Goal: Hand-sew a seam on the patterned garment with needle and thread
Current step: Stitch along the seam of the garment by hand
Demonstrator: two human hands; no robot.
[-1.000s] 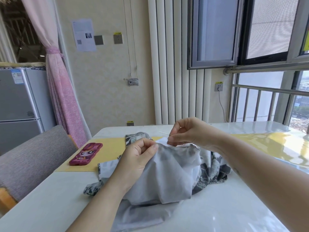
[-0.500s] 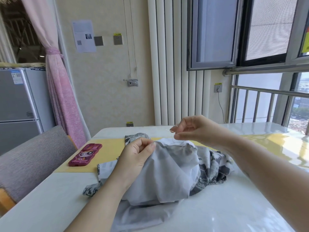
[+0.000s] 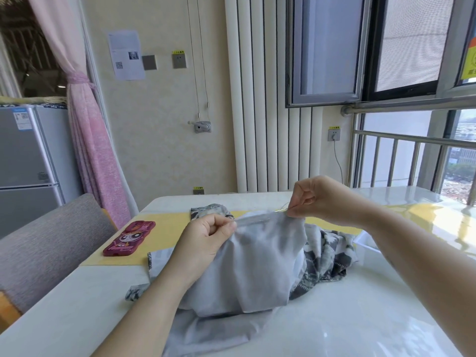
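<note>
The right hand [image 3: 318,198] is curled tight, thumb and forefinger pinching one thin metal needle [image 3: 280,208] where it meets the cloth; only a short glint of it shows. The left hand [image 3: 206,240] is curled too, thumb and forefinger gripping the same folded edge further left, so a straight, taut hem runs between the two hands, lifted above the table.

Below that edge the one garment [image 3: 257,266] hangs and heaps on the table [image 3: 360,318]. Its facing side is plain pale grey, smooth and softly creased. Its other side, showing at the right and back, is grey and white in blotchy patches with zigzag lines.

The table is white, glossy and reflective, crossed by one flat yellow strip [image 3: 164,228]. On the strip lies one phone [image 3: 130,238] in a dark pink case with a cartoon face. One grey, coarse-woven chair [image 3: 46,243] stands to the left.
</note>
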